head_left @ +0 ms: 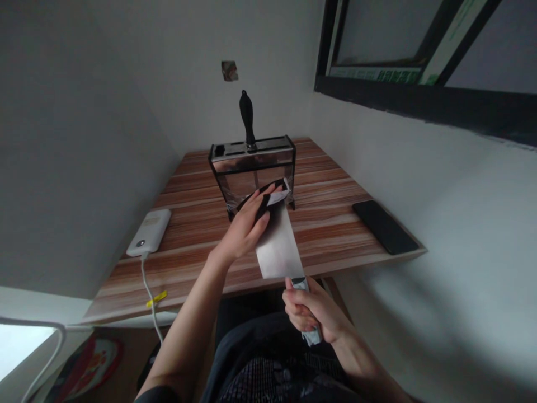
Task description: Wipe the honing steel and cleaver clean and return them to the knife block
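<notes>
My right hand (308, 308) is closed round the handle (311, 336) of a cleaver, which looks wrapped in light material. The wide blade of the cleaver (280, 252) points up and away from me, over the table's front edge. Against the far part of the blade my left hand (247, 221) presses a black cloth (264, 208) with a white part, thumb on the near face and fingers stretched over the cloth. That covers the blade's far end. Just behind stands a knife block (254, 159) with dark edges and shiny panels, one black handle (246, 115) rising from its top.
A white power bank (150, 232) lies at the left of the wood-grain table (327, 196), its cable hanging over the front edge with a yellow tag (156, 298). At the right lies a black phone (384, 226). Walls border the table, with a dark-framed window (377, 92) at upper right.
</notes>
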`<state>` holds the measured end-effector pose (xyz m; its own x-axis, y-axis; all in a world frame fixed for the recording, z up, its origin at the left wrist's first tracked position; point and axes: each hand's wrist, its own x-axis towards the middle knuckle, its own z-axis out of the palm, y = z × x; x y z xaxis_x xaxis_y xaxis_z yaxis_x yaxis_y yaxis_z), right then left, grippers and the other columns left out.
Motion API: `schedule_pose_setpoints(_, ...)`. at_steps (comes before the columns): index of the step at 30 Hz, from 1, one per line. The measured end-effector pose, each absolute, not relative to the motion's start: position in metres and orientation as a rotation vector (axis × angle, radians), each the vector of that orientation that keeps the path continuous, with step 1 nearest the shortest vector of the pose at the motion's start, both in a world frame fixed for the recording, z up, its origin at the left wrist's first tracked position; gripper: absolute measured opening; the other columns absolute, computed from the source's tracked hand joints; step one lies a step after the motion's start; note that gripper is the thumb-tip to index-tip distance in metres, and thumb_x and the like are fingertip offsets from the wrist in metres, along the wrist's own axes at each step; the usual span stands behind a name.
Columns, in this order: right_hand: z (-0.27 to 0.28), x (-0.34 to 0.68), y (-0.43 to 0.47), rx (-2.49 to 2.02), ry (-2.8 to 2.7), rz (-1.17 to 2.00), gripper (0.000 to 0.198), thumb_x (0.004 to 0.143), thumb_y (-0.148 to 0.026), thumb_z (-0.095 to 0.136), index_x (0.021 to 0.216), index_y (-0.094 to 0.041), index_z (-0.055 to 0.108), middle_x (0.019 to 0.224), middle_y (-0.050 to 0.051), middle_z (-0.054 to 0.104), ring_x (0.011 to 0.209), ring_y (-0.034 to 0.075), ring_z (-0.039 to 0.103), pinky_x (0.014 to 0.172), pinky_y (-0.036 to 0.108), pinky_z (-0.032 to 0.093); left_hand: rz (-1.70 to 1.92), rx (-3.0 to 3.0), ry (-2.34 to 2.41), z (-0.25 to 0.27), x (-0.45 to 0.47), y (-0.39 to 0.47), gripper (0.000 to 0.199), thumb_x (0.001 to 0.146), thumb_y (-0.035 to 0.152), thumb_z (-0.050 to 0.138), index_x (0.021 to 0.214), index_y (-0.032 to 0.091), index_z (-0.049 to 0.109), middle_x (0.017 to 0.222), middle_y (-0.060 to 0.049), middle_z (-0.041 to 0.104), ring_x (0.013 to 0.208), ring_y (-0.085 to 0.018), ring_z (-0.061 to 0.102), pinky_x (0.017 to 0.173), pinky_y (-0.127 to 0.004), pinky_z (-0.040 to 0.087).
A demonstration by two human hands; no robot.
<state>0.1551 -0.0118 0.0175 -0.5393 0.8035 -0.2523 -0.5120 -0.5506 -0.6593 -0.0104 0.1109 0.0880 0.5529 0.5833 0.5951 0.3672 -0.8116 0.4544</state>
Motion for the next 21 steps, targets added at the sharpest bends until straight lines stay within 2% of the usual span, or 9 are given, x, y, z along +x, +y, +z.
schedule_pose_setpoints(4,0.015,0.155,-0.012,-0.713,-0.686,2.095,0.024,0.068,-0.026,0.069,0.067,-0.018,0.046,0.043,-0.012,0.036,0.031,0.0,0.02,0.029,0.014,0.015,1.182,2.468,0.816,0.087,-0.009,0.119,0.047,0.097,0.035,0.031,0.14,0.018,0.037,0.145,-0.009,0.041,0.137,-0.023,0.031,0.114,-0.044,0.021)
schedule_pose_setpoints(13,0.011,0.154,-0.013,-0.744,-0.703,2.105,0.026,0.069,-0.028,0.07,0.067,-0.018,0.046,0.043,-0.012,0.037,0.031,0.0,0.021,0.03,0.014,0.015,1.284,2.462,0.733,0.069,-0.012,0.123,0.045,0.097,0.032,0.032,0.142,0.024,0.034,0.145,-0.006,0.041,0.137,-0.022,0.031,0.115,-0.046,0.018)
schedule_pose_setpoints(21,0.008,0.155,-0.011,-0.712,-0.666,2.094,0.025,0.069,-0.027,0.07,0.067,-0.018,0.047,0.043,-0.012,0.037,0.031,0.0,0.022,0.03,0.014,0.017,1.153,2.418,0.69,0.06,-0.014,0.102,0.047,0.097,0.034,0.031,0.142,0.022,0.036,0.147,-0.008,0.039,0.138,-0.023,0.03,0.115,-0.043,0.018)
